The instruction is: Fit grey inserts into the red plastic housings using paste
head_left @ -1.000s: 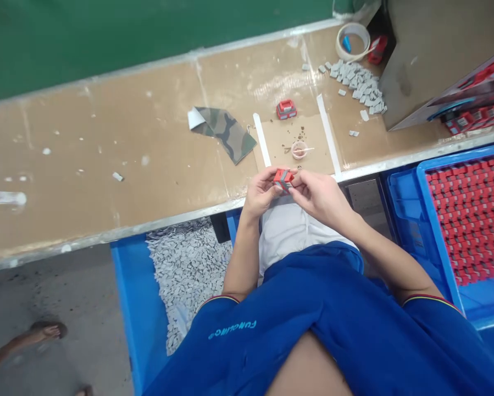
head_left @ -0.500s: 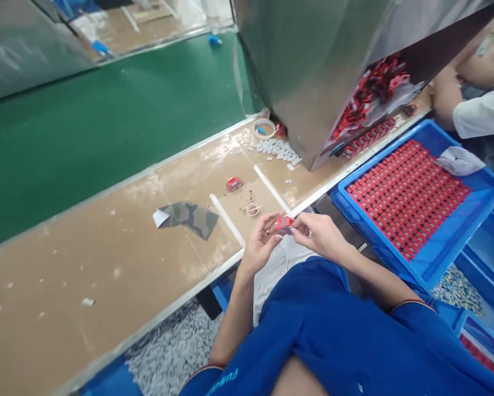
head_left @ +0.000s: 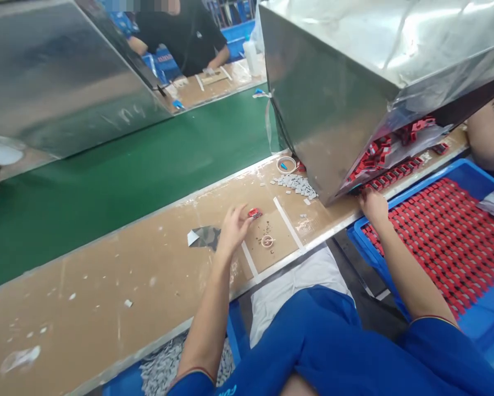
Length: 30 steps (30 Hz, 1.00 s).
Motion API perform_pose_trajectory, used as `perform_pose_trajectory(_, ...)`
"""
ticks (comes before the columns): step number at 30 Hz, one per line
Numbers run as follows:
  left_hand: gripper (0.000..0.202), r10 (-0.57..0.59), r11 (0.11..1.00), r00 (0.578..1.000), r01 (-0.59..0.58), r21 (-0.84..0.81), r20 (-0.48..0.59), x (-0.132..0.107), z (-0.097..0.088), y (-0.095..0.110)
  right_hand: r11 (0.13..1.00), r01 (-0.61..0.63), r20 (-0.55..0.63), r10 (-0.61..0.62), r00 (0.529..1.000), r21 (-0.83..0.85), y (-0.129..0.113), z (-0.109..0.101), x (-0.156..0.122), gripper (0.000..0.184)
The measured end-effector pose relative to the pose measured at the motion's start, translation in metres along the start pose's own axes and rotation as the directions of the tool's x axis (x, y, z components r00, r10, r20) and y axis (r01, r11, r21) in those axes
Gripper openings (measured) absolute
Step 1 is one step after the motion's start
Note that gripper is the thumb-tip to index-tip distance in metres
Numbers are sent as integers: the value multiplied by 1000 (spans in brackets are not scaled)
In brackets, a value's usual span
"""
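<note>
My left hand (head_left: pixel 232 230) is over the table, its thumb and fingertips closed at the left end of a small red and grey plastic part (head_left: pixel 255 213). My right hand (head_left: pixel 374 207) reaches to the near end of a row of red parts (head_left: pixel 397 173) beneath the metal box. Its fingers are bent together, and what they hold is hidden. Right of my left hand stands a small round cup (head_left: pixel 267 241) with thin sticks in it and dark crumbs around. Partly behind my left forearm lies a camouflage-patterned sheet (head_left: pixel 207 236).
A large metal box (head_left: pixel 325 110) holds loose red parts. Small grey pieces (head_left: pixel 298 186) lie beside a tape roll (head_left: pixel 286 165). At the right, a blue tray (head_left: pixel 473 324) bears rows of red parts. A green belt (head_left: pixel 148 170) runs behind; co-workers sit across and at right.
My hands have parted from the red part they held together. The right has gone over to the row by the metal box, the left to the red part on the table. The view has shifted.
</note>
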<state>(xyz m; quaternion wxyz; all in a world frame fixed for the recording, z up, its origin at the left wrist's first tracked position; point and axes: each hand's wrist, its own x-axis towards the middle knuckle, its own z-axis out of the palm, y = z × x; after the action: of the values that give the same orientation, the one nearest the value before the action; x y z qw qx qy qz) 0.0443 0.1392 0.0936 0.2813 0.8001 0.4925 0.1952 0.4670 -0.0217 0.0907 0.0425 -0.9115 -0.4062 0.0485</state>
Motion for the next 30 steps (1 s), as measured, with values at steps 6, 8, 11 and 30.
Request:
perform_pose_trajectory(6,11,-61,968,965,-6,251,257,65,6,12,984,27,-71,-15,997,176,37,4,-27,36)
perform_pose_trajectory(8,10,-56,967,957,-20,255,285,82,2,18,955,48,-96,-21,995,291,63,6,-51,35)
perform_pose_trajectory(11,16,-29,973,966,-32,231,256,122,6,40,906,-3,-84,43,995,424,94,11,-89,39)
perform_pose_trajectory(30,65,-53,998,987,47,43,150,91,-23,70,845,410,-234,-346,909,344,-17,-99,128,70)
